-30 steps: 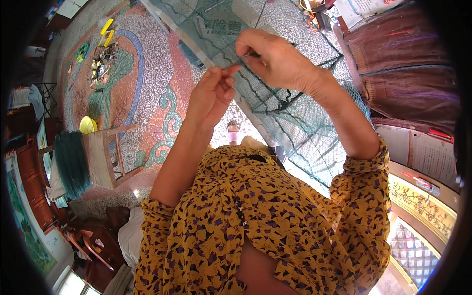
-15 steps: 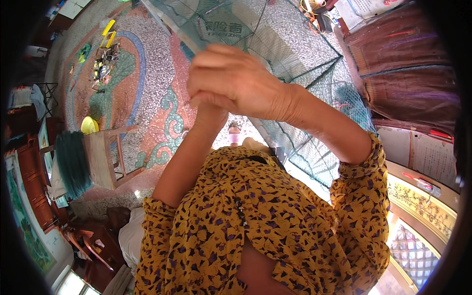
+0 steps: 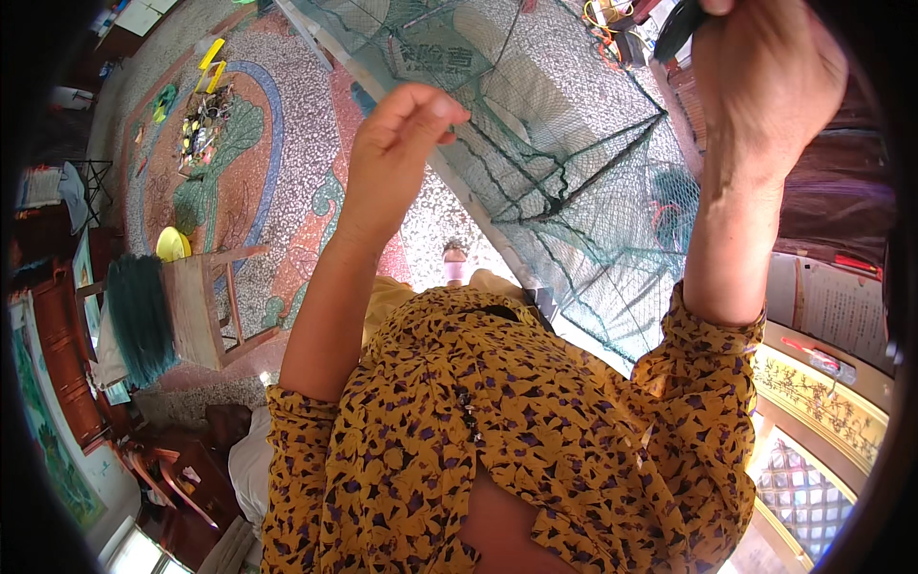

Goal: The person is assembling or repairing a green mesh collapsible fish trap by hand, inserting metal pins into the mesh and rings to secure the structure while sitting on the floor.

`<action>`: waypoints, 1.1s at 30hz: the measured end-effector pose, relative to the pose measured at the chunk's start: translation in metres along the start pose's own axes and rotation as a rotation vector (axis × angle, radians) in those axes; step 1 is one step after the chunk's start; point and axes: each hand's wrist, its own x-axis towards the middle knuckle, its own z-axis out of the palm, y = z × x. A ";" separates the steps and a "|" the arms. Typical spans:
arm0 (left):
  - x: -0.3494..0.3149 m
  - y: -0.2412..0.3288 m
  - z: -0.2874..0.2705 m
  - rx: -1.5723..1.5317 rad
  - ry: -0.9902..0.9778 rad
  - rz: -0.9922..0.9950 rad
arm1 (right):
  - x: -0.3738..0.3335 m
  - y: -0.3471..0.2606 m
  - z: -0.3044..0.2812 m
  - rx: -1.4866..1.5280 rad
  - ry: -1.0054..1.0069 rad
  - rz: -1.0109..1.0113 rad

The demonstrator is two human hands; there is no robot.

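Note:
A green wire-framed net cage [image 3: 564,172] stretches out in front of me, above a patterned pebble floor [image 3: 287,163]. My left hand [image 3: 402,143] is raised at its near edge, with thumb and fingertips pinched together against the mesh. My right hand [image 3: 765,81] is lifted high at the upper right, away from the net, and is closed around a dark flat tool [image 3: 677,29] whose end sticks out above the fingers. Any thread between the hands is too thin to see. My yellow patterned blouse [image 3: 516,430] fills the lower part of the view.
A wooden stool [image 3: 206,306] stands at the left with a bundle of dark green netting [image 3: 139,320] beside it and a yellow dish [image 3: 172,244] behind. Small tools and yellow pieces [image 3: 203,124] lie on the floor farther off. Dark wooden furniture [image 3: 57,364] lines the left.
Both hands were together at the net a second ago. My right hand has since swung up and to the right with the dark tool, while my left hand stays pinched at the mesh.

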 end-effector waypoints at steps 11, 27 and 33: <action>0.001 -0.037 -0.025 -0.693 0.103 -0.230 | -0.096 0.026 0.006 -0.748 -0.721 0.530; -0.012 -0.063 -0.014 -0.926 0.105 -0.376 | -0.124 0.056 0.020 -0.500 -0.701 0.627; -0.012 -0.078 -0.006 -1.097 0.148 -0.453 | -0.132 0.053 0.052 -0.470 -0.716 0.696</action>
